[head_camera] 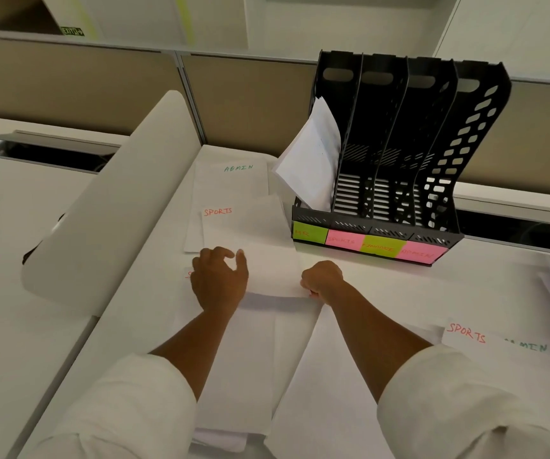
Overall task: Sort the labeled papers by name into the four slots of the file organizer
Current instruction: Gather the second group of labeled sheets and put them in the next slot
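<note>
- My left hand (219,280) is resting on the white desk (382,279), fingers loosely curled and thumb lifted, touching the left part of the SPORTS sheet (250,240); it is gripping nothing that I can make out.
- My right hand (322,279) is curling into a fist at that sheet's lower right corner; the fingertips are tucked under, so I cannot tell whether they are pinching the paper edge.
- The SPORTS sheet is lying flat between my hands, overlapping the near end of the ADMIN sheet (230,180) behind it.
- More plain sheets are lying under my forearms, and a red mark is peeking out by my left wrist.
- The organizer (396,154) is standing upright to the right of the ADMIN sheet, with sticky notes (369,245) along its base reading HR, SPORTS, FINANCE, ADMIN from left to right.
- One paper (310,160) is leaning out of the leftmost slot, above the HR note; the other three slots are showing only their black floors.
- A second pile (485,339) marked SPORTS and ADMIN is lying by my right sleeve (459,402).
</note>
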`<action>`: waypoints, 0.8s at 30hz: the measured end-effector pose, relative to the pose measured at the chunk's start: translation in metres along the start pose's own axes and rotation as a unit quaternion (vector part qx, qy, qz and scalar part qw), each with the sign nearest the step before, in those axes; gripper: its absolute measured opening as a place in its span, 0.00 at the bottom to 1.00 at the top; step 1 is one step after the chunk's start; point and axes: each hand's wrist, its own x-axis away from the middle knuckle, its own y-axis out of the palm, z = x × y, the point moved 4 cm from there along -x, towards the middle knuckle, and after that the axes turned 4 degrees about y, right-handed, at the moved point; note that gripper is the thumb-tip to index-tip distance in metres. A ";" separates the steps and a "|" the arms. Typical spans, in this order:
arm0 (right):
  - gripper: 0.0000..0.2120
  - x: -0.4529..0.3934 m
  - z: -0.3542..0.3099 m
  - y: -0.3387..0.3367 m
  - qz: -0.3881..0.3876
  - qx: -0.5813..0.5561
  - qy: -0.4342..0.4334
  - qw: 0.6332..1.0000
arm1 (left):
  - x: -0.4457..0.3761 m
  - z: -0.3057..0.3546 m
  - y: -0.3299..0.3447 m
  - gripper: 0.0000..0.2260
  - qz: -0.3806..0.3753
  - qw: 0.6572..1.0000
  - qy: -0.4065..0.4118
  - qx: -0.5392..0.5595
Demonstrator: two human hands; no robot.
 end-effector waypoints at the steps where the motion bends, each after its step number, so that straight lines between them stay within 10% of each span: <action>1: 0.10 0.001 0.001 0.001 -0.001 -0.008 -0.005 1.000 | -0.001 -0.008 0.001 0.15 -0.031 0.998 -0.051 -0.032; 7: 0.06 0.004 0.005 0.004 -0.048 -0.064 0.017 0.997 | 0.005 -0.041 0.005 0.22 -0.145 0.945 -0.290 0.033; 24: 0.02 0.009 0.012 0.005 -0.178 0.127 -0.006 0.976 | 0.001 -0.055 0.005 0.25 -0.167 0.921 -0.345 0.065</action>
